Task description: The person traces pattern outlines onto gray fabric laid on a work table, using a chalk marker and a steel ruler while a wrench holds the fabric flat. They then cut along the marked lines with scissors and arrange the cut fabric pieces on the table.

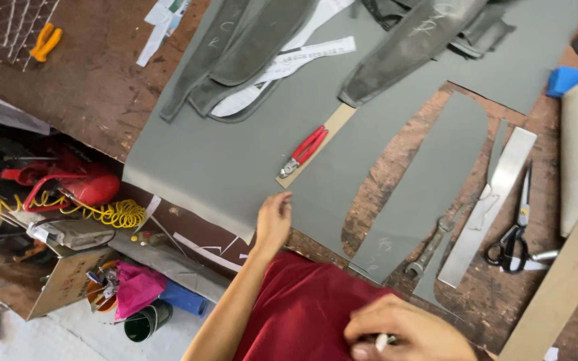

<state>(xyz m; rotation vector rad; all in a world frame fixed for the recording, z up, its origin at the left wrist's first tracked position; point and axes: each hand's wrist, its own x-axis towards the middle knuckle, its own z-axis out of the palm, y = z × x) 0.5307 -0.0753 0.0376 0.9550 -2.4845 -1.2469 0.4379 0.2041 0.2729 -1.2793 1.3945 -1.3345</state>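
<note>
Nearest the camera, the right hand [409, 331] is curled at the bottom edge, clenched around a small white stick [381, 342], probably chalk, pinched low as one holds a marker between strokes. Just beyond it is the person's red shirt [302, 311]. The left hand [273, 219] reaches over the table [88, 93] edge, fingers released and resting flat on the near border of the large grey sheet [222, 164], seemingly pressing it so it lies smooth and does not slide.

To the right of that hand lies a long cut grey strip [429, 180] with faint chalk marks near its lower end, set inside the gap it was cut from. Beside it sit a metal wrench [429, 247], a flat metal ruler [490, 207] laid along the cut line, and black-handled scissors [513, 237], all within easy reach of the right side.

Farther up, red-handled pliers [302, 152] rest on a tan cardboard strip [316, 144] on the sheet, likely weighing it down. Beyond lie folded grey pieces [235, 47] with white paper patterns [289, 63] tucked under them. Far left, an orange tool [45, 41] sits on the table.
</note>
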